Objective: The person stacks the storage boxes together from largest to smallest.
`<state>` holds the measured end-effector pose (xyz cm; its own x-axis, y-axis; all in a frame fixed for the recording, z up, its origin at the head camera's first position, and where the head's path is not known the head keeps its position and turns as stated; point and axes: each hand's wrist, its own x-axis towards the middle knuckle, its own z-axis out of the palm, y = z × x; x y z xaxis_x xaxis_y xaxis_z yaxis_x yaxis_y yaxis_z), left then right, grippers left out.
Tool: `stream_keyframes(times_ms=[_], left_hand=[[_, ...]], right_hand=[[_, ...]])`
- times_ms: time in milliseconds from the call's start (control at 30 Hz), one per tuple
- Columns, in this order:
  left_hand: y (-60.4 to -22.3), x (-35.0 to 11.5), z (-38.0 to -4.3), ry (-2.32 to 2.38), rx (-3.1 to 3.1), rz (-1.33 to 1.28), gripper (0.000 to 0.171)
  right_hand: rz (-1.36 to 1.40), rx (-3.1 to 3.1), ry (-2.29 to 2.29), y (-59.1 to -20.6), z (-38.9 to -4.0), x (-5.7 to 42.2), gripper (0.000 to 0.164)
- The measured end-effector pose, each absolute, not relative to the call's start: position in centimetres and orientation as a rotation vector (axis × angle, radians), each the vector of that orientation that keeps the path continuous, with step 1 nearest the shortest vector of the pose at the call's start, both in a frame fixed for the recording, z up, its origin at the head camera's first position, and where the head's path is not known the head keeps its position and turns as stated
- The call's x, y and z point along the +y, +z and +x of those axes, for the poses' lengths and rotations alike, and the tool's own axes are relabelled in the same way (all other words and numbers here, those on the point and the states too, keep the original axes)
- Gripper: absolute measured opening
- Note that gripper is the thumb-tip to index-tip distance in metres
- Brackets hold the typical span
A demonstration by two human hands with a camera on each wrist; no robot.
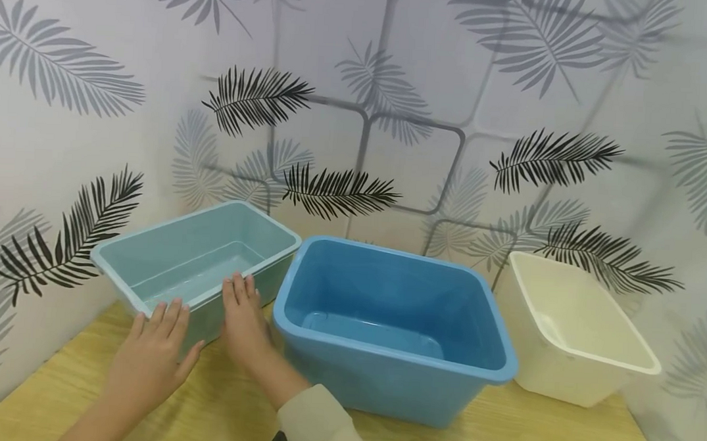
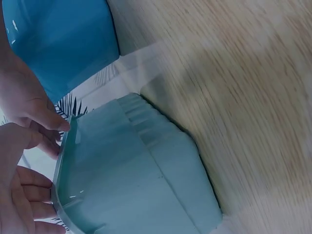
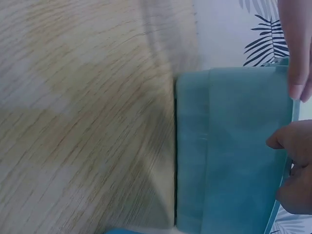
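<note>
A pale teal rectangular bin (image 1: pixel 193 240) stands on the wooden table at the left, its long near side toward me. My left hand (image 1: pixel 148 363) lies against that side, fingers straight with tips at the rim and thumb spread apart. Farther right along the same rim, my right hand (image 1: pixel 245 321) rests its straight fingers; its thumb is hidden in the head view. Both hands touch the teal bin's edge in the left wrist view, the left hand (image 2: pixel 19 195) below the right hand (image 2: pixel 36 109). In the right wrist view, the right hand (image 3: pixel 295 168) is at the bin's wall (image 3: pixel 243 146).
A larger blue bin (image 1: pixel 382 379) stands just right of the teal one, beside my right forearm. Farther right is a cream bin (image 1: pixel 572 368), turned at an angle. All three rest on the light wooden table (image 1: pixel 221 405). Behind them rises a leaf-patterned wall (image 1: pixel 421 164).
</note>
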<state>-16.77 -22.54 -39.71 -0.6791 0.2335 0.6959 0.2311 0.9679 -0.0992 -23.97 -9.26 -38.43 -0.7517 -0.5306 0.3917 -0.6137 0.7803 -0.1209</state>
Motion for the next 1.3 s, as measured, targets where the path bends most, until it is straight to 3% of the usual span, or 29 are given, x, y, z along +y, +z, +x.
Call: stream_keyframes(times_ms=[567,800,1033,1300], left_hand=[[-40.1,-23.5,-16.8,-0.023,-2.257,-0.212,0.087],[-40.0,-24.2,-16.5,-0.055,-2.309,-0.120,0.055],[-40.0,-25.0,-16.4,-0.043,-2.276,-0.087,0.064],[-39.6,-23.3,-17.6,-0.014,-2.287,-0.205,0.071]], right_hand=[[0.975,-2.599,0.246,-39.1,-24.0,-9.5,0.060],[1.039,-2.526,0.199,-39.4,-23.4,-9.6,0.061],[1.076,-2.566,0.214,-39.1,-23.3,-9.9,0.062],[0.860,-2.581,0.349,-39.1,-24.4,-9.6,0.059]])
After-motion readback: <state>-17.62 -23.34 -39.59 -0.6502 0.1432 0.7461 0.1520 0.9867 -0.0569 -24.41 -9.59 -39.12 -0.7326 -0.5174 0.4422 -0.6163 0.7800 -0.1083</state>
